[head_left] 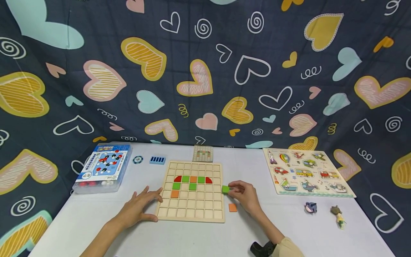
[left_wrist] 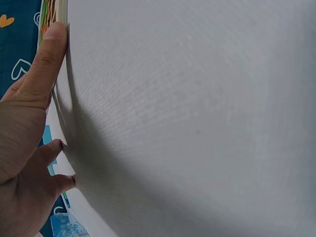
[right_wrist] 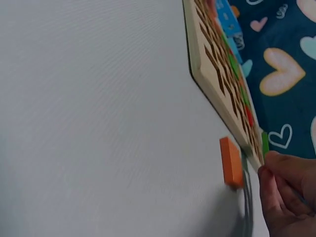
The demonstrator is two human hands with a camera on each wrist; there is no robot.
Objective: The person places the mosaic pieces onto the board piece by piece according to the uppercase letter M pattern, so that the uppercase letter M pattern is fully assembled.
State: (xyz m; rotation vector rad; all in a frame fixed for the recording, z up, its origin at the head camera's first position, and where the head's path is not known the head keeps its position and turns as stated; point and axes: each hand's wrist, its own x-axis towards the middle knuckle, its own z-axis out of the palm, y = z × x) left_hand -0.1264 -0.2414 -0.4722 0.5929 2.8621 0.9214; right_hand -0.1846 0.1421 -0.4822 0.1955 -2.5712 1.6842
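A square wooden grid board (head_left: pixel 191 218) lies on the white table, with red, green and orange pieces in some of its cells. My left hand (head_left: pixel 139 207) rests at the board's left edge, fingers spread; in the left wrist view the thumb (left_wrist: pixel 47 61) lies along the board's side. Thumb and fingers of my right hand (head_left: pixel 246 197) pinch a green square block (head_left: pixel 226 189) at the board's right edge. Just below that hand, a loose orange block (head_left: pixel 232 207) lies on the table, also showing beside the board in the right wrist view.
Behind the board lies a small pattern card (head_left: pixel 203 153). A plastic box (head_left: pixel 101 169), a round token (head_left: pixel 138 159) and a blue slotted piece (head_left: pixel 157 160) are at the left. To the right are a picture puzzle board (head_left: pixel 308 173) and two small figures (head_left: pixel 310 207).
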